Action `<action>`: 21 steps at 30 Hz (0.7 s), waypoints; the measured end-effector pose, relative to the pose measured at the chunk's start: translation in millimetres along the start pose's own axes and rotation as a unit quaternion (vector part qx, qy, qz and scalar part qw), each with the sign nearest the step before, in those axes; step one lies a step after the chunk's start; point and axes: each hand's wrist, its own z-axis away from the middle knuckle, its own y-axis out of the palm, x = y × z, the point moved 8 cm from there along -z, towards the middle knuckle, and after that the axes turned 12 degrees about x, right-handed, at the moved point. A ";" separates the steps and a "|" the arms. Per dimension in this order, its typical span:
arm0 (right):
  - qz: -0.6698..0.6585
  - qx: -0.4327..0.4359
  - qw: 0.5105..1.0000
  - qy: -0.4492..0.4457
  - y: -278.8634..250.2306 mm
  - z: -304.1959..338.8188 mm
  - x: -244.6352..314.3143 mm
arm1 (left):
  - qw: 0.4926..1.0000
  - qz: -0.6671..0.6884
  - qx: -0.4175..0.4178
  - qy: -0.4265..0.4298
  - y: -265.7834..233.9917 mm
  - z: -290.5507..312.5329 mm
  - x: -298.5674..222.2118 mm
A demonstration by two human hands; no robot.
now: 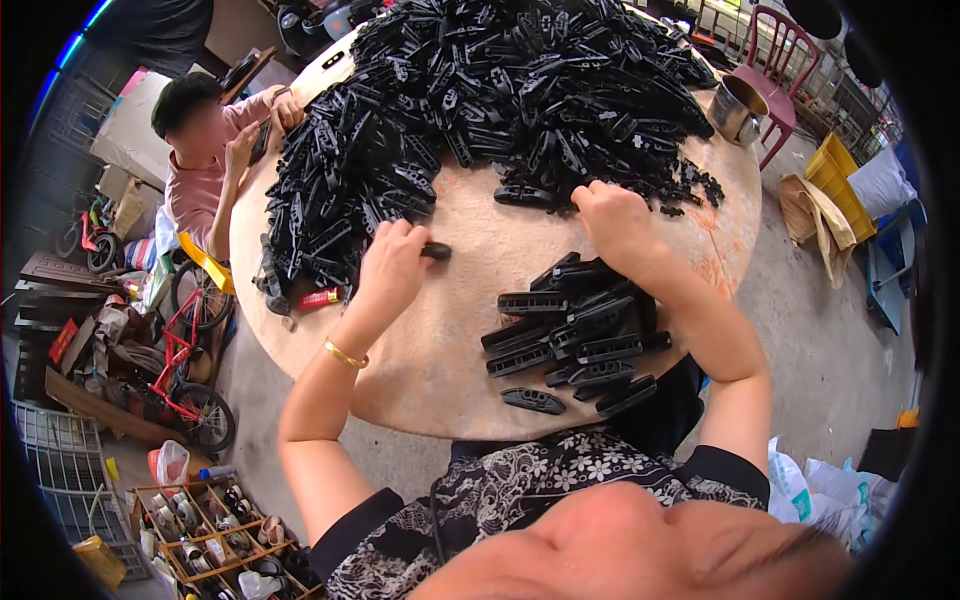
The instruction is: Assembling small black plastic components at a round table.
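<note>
While the left grip point(394, 264) holds black plastic point(436, 251), printed red packaging point(320, 299) shows.

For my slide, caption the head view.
Left hand holding a black part, right hand by a black heap, round table.

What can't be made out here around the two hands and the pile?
Head view: most of the black plastic part in the left hand, covered by that hand.
Head view: whether the right hand grips anything; the hand itself blocks sight.
Head view: the far side of the pile of black parts, cut off by the upper edge.
</note>
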 end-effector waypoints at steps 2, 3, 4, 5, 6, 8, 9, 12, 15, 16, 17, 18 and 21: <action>-0.028 -0.032 0.999 -0.013 -6.3 2.1 -0.2 | 0.994 0.088 -0.025 0.064 1.0 -9.3 -17.0; -0.054 -0.071 0.996 -0.029 -13.1 3.8 -2.2 | 0.982 0.166 -0.018 0.087 0.2 -18.3 -26.8; -0.081 -0.110 0.989 -0.048 -20.8 4.4 -1.8 | 0.959 0.279 0.017 0.042 4.7 -26.6 -27.0; -0.109 -0.122 0.985 -0.052 -26.1 3.3 -3.0 | 0.901 0.431 0.044 0.029 17.3 -37.4 -25.6; -0.138 -0.134 0.980 -0.057 -30.5 1.8 -3.5 | 0.818 0.571 0.070 0.014 31.9 -47.0 -25.5; -0.205 -0.132 0.968 -0.063 -31.7 -0.8 -6.9 | 0.665 0.737 0.121 0.007 43.0 -59.4 -44.2; -0.241 -0.121 0.961 -0.065 -28.7 -2.6 -9.0 | 0.639 0.755 0.143 0.012 45.0 -64.3 -53.8; -0.400 -0.094 0.910 -0.055 -14.8 -8.2 -14.9 | 0.542 0.817 0.191 0.048 61.3 -80.1 -72.7; -0.507 -0.080 0.858 -0.026 -10.3 -9.1 -20.9 | 0.560 0.801 0.197 0.077 59.0 -85.8 -85.7; -0.530 -0.076 0.844 -0.017 -12.9 -9.3 -20.9 | 0.568 0.796 0.193 0.081 56.7 -85.6 -87.7; -0.509 -0.084 0.857 -0.010 -21.3 -5.4 -20.5 | 0.571 0.792 0.194 0.093 60.6 -85.7 -85.5; -0.523 -0.088 0.848 -0.017 -22.1 -4.5 -20.0 | 0.571 0.794 0.182 0.102 60.9 -83.4 -86.4; -0.527 -0.105 0.843 -0.039 -25.9 -2.4 -17.0 | 0.561 0.805 0.153 0.116 61.3 -81.1 -85.9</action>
